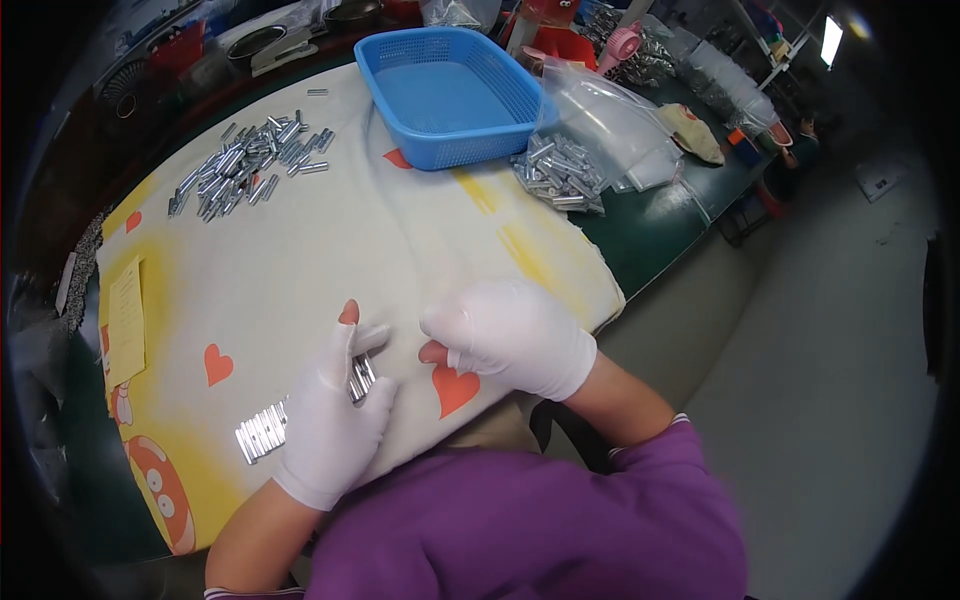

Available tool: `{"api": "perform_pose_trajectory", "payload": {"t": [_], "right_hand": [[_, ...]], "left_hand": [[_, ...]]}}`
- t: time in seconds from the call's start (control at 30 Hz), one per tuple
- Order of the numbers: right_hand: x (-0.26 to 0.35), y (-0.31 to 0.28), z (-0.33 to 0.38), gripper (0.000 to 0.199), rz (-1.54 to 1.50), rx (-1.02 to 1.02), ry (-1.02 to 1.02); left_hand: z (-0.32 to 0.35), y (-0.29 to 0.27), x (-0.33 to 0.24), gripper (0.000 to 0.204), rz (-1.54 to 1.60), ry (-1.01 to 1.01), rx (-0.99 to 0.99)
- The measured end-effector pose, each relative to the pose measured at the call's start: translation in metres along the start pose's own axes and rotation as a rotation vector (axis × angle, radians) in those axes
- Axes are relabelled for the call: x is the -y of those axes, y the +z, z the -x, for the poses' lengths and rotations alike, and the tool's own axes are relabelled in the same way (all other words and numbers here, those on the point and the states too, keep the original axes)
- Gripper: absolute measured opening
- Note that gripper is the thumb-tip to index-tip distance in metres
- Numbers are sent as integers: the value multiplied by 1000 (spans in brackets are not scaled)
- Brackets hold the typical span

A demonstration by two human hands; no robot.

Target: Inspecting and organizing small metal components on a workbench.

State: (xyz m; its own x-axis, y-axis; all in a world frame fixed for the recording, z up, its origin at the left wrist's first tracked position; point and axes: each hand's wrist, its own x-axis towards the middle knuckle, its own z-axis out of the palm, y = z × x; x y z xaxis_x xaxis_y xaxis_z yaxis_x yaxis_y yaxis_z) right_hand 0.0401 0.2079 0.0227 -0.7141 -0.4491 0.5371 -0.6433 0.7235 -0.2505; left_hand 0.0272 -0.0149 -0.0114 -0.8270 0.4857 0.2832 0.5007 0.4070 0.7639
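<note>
The desk [690,215] is dark green and mostly covered by a cream cloth with red hearts and yellow patches [300,250], whose near edge hangs over the desk front just before the person's purple sleeves. The widest open room lies in the cloth's middle, between the hands and the things at the far side. To the right the cloth ends close beside the right hand, with grey floor beyond.

The left hand [335,410], in a white glove with the fingertips cut away, is curled around a small bundle of short silver metal tubes [361,378], which show between thumb and fingers; the index finger points forward, away from the body. Just to its left, touching the cloth, a neat row of the same silver tubes [261,432] lies side by side. The right hand [510,335], also gloved, rests knuckles-up on the cloth with fingers bent together; it seems to pinch something at its thumb tip, but the view is too poor to tell.

Far left lies a loose heap of silver tubes [245,165]. A blue plastic mesh basket [450,90] stands at the far edge, with another pile of tubes on clear plastic bags [562,175] beside it to the right.
</note>
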Motion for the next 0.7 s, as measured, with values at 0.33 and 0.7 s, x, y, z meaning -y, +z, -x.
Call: {"api": "perform_pose_trajectory", "payload": {"t": [0.33,0.7], "right_hand": [[-18,-6,25,30,-1023,-382,921],[-65,-11,51,28,-2262,-846,768]], "left_hand": [[-3,1,-3,68,-44,0,26],[-6,-2,-9,63,15,-44,93]]}}
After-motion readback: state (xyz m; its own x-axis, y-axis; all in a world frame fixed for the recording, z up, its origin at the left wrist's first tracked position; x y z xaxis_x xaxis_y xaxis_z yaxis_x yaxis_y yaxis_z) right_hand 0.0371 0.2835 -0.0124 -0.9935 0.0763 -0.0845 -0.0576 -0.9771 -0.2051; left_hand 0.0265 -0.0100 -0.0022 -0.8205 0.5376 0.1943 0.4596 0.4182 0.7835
